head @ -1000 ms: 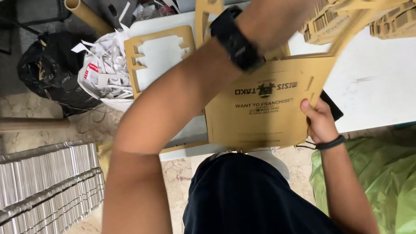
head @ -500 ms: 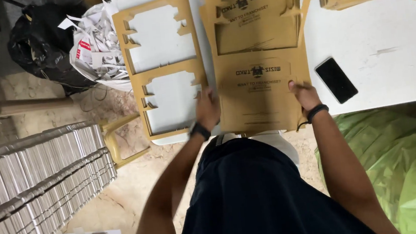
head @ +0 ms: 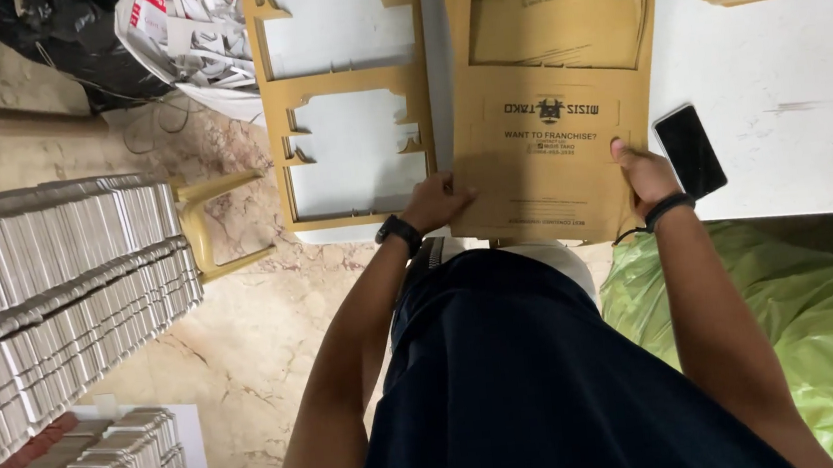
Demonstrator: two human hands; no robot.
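The white table point(head: 799, 130) runs off the top and right. On it lies one printed brown cardboard sheet point(head: 551, 102), top cut off, near edge overhanging. One punched-out cardboard frame point(head: 348, 84) lies just beside. Left hand point(head: 437, 202) and right hand point(head: 644, 170) pinch the sheet's near corners; fingertips hidden beneath. One black phone point(head: 690, 151) lies beside the right hand.
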